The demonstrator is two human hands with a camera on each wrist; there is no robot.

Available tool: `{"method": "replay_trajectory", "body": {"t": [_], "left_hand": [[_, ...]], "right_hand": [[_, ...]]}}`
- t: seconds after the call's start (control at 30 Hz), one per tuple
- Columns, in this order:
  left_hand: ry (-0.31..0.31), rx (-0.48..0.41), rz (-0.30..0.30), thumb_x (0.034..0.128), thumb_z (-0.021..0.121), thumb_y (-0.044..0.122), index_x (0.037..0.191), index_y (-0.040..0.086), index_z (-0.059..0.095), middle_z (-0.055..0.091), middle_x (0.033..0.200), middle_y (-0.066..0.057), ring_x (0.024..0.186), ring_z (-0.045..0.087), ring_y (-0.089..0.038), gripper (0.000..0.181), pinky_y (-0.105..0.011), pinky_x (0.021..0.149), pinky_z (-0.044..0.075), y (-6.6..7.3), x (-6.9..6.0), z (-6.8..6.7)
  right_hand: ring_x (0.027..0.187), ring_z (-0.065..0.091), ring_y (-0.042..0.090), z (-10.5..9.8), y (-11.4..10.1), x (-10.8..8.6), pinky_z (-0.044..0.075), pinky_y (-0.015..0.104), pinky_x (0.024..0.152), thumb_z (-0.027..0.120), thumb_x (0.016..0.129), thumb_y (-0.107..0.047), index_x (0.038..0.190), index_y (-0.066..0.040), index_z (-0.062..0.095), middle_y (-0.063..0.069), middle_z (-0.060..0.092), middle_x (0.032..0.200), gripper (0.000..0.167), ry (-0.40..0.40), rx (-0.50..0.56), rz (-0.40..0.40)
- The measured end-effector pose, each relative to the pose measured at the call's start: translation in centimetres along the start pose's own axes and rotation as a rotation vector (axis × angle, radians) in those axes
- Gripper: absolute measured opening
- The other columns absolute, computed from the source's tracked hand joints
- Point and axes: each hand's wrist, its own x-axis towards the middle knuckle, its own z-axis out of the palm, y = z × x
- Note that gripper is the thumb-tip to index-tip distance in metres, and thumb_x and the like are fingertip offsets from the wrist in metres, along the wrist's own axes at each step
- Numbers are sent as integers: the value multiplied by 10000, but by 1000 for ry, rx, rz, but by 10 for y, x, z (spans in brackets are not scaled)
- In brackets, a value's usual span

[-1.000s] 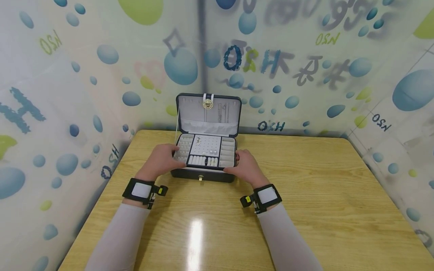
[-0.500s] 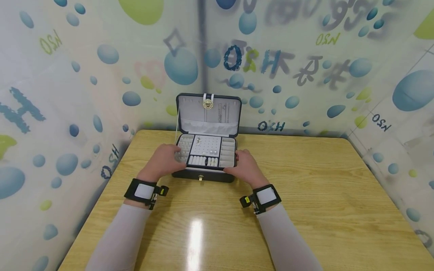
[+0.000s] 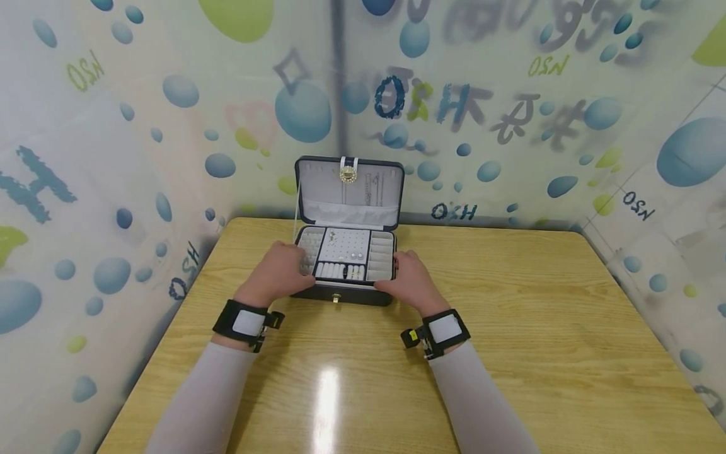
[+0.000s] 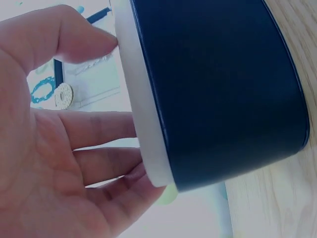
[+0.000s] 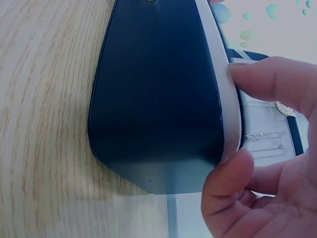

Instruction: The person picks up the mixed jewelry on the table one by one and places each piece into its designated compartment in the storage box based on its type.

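A dark navy jewelry box (image 3: 363, 295) stands on the table with its lid (image 3: 368, 189) raised. Inside lies a pale compartment tray (image 3: 343, 244) with earrings and ring rolls; necklaces hang in the lid beneath a gold-coloured round clasp (image 3: 348, 174). My left hand (image 3: 278, 274) grips the box's left front corner, thumb over the front edge and fingers at the side. At the right front corner, my right hand (image 3: 411, 279) holds the rim between thumb and curled fingers. Both wrist views show fingertips against the white rim (image 4: 143, 106) above the navy wall (image 5: 158, 89).
The wooden table (image 3: 510, 328) extends on both sides of the box and in front of it. Close behind the lid rises a wall (image 3: 482, 139) printed with blue and green drops. A small gold-coloured drawer knob (image 3: 336, 297) sits on the box's front.
My left hand has shifted slightly to the right along the corner of the jewelry box, and the box's left front end looks slightly moved inward. The right hand has stayed in place.
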Motion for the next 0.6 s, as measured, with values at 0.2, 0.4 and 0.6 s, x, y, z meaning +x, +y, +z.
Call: {"method": "replay_trajectory", "body": {"t": [0.2, 0.4, 0.6], "left_hand": [[0, 28, 22, 799, 753, 268, 650, 147, 517, 530, 661, -24, 741, 498, -262, 304, -424, 814, 418, 2, 3, 0], [-14, 15, 10, 801, 754, 272, 673, 137, 545, 557, 693, -36, 801, 517, -283, 280, -425, 813, 430, 5, 2, -2], [-20, 17, 4, 807, 759, 277, 695, 131, 572, 564, 709, -39, 794, 507, -274, 262, -406, 785, 411, 5, 4, -1]], "right_hand": [[1010, 559, 271, 0, 2, 1, 538, 423, 939, 854, 810, -345, 1334, 11, 622, 144, 581, 1192, 674, 13, 2, 1], [1011, 557, 269, 0, 3, 0, 535, 425, 942, 850, 810, -347, 1337, 12, 619, 146, 575, 1196, 679, 11, 1, 8], [1037, 565, 277, -1, 5, 0, 537, 441, 975, 847, 812, -353, 1367, 14, 611, 153, 577, 1223, 707, 11, 10, 8]]}}
